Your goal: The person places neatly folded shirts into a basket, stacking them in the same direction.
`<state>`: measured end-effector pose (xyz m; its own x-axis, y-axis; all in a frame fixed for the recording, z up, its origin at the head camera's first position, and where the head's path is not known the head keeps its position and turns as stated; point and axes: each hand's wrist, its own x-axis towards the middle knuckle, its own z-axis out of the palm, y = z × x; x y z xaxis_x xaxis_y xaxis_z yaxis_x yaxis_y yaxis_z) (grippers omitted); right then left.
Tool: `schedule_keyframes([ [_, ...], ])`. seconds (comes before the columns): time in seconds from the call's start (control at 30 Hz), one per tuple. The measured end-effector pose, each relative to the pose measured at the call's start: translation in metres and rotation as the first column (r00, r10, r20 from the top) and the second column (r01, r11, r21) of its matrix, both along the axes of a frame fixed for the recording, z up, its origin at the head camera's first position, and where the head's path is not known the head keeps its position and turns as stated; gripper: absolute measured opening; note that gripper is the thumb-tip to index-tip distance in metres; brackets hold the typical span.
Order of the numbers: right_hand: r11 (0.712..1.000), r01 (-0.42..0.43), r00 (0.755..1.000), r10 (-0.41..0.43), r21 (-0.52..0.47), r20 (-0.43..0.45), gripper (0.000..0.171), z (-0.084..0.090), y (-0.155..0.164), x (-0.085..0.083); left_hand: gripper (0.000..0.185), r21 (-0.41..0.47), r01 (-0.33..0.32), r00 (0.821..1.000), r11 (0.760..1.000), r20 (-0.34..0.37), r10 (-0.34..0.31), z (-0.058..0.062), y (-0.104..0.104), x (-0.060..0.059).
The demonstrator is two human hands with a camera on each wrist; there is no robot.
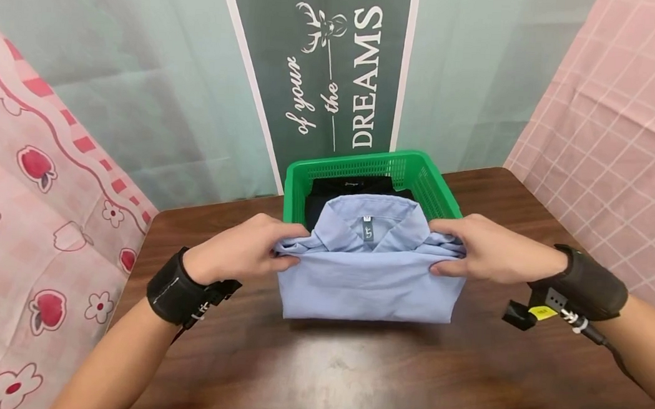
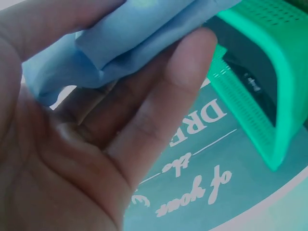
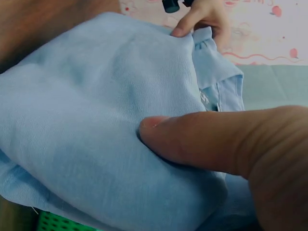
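A folded light-blue collared shirt (image 1: 369, 285) hangs between both hands, its collar at the top and a dark neck label showing inside. At its left shoulder, the left hand (image 1: 246, 249) pinches the cloth between thumb and fingers. The right hand (image 1: 488, 249) grips the opposite shoulder, and its thumb presses on the fabric in the right wrist view. Behind the shirt is a green plastic basket (image 1: 430, 179), partly hidden by it. Black folded clothing (image 1: 351, 184) lies inside the basket.
The brown wooden table (image 1: 339, 374) reaches under the hands and basket. A green curtain (image 1: 160, 94) with white lettering hangs behind. Pink patterned cloth (image 1: 34, 211) covers the left side, and pink checked cloth (image 1: 631, 123) the right. Black straps circle both wrists.
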<state>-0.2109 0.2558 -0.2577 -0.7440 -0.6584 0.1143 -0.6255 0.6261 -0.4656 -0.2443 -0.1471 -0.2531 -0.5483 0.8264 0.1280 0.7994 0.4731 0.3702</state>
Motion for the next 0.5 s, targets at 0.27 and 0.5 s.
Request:
schedule_keyframes([
  [0.27, 0.999, 0.033, 0.987, -0.029, 0.018, -0.158, 0.033, 0.027, 0.005, 0.0, 0.02, 0.038, -0.013, 0.997, 0.999, -0.076, 0.015, 0.026, 0.004, -0.002],
  [0.5, 0.991, 0.128, 0.963, -0.115, 0.038, -0.245, 0.033, 0.053, 0.005, -0.012, 0.016, 0.072, -0.019, 0.983, 0.997, -0.183, 0.032, 0.05, 0.008, -0.018],
])
